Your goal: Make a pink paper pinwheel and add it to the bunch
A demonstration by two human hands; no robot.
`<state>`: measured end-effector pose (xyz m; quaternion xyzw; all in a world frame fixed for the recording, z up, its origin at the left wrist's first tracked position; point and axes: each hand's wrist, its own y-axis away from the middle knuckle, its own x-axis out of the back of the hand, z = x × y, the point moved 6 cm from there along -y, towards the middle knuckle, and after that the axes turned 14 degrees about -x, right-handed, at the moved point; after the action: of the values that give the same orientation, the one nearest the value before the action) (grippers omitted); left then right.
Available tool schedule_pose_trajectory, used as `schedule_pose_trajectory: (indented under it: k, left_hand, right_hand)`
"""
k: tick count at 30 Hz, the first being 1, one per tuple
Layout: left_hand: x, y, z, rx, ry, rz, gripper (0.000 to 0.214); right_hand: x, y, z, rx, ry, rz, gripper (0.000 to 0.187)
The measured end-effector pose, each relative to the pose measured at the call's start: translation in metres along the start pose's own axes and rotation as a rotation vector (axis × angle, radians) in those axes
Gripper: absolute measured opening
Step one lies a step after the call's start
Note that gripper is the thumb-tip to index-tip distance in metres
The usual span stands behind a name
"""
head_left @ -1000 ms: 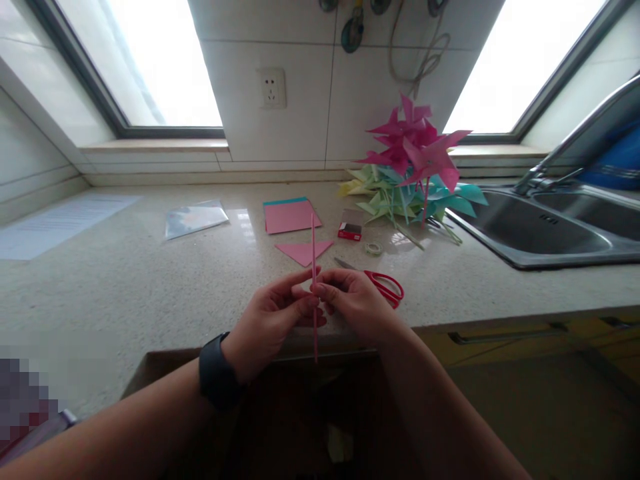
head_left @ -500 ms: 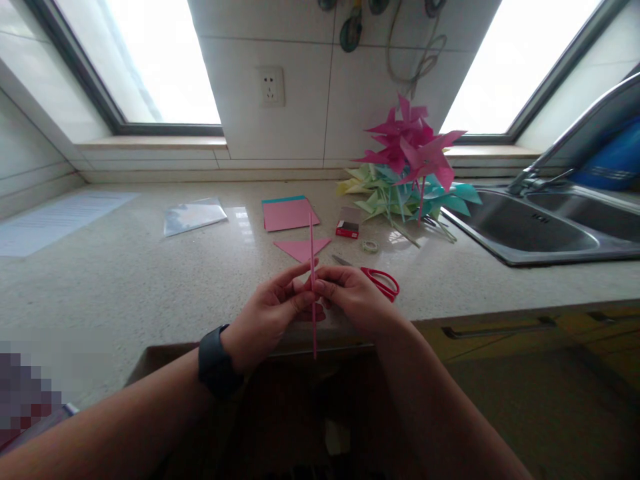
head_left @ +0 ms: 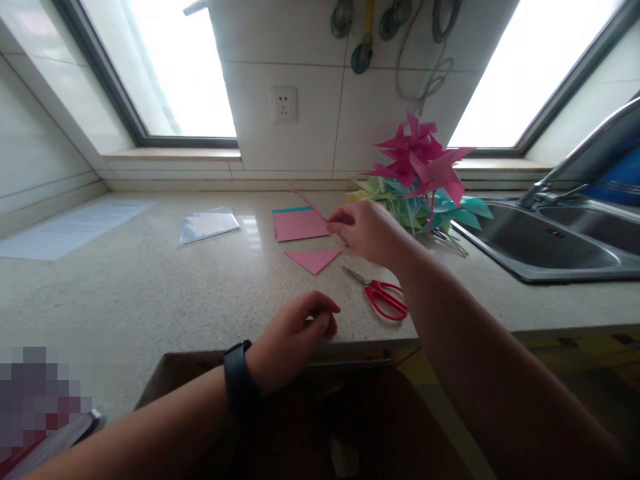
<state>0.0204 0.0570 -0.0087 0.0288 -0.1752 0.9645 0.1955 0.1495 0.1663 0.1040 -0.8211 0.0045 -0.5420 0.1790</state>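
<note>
My right hand [head_left: 363, 230] reaches over the counter with its fingers pinched on one end of a thin pink stick [head_left: 306, 200]. The stick slants up and to the left, past the stack of pink and blue square paper [head_left: 300, 225]. My left hand [head_left: 303, 330], below a dark wristwatch [head_left: 240, 373], rests at the counter's front edge with curled fingers; nothing shows in it. Between the hands lies a folded pink paper triangle [head_left: 313, 260]. Red-handled scissors [head_left: 383, 297] are on the counter below my right hand, blades pointing up-left.
Several paper pinwheels in pink [head_left: 420, 157], blue and yellow-green lie in front of the wall, left of the steel sink [head_left: 555, 243]. Printed sheets [head_left: 75, 227] and a clear plastic packet [head_left: 209, 225] occupy the left side of the counter [head_left: 225, 293].
Both hands held the pink stick upright at the counter edge. My left hand has let go; my right hand has carried the stick forward and tilted it. The view has shifted slightly.
</note>
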Motion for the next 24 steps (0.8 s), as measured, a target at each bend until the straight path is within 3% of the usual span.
schedule_pose_trajectory:
  k: [3,7,12,17,24]
  left_hand:
    - [0.000,0.001,0.004,-0.036,-0.141,-0.044,0.014]
    - [0.000,0.000,0.009,-0.026,-0.154,-0.063,0.015]
    - [0.000,-0.001,0.010,-0.022,-0.182,-0.072,0.015]
    - [-0.001,0.002,0.011,-0.053,-0.227,-0.075,0.016]
    - [-0.001,0.004,0.017,-0.119,-0.323,-0.098,0.016]
  right_hand:
    - [-0.031,-0.030,-0.009,0.026,0.198,-0.085,0.019]
    - [-0.078,-0.053,-0.011,0.037,0.366,-0.200,0.023]
    - [-0.105,-0.059,-0.008,0.080,0.471,-0.236,0.030]
    - [-0.100,-0.051,-0.010,0.137,0.455,-0.211,0.029]
    - [-0.049,-0.019,0.006,0.211,0.295,-0.202,0.024]
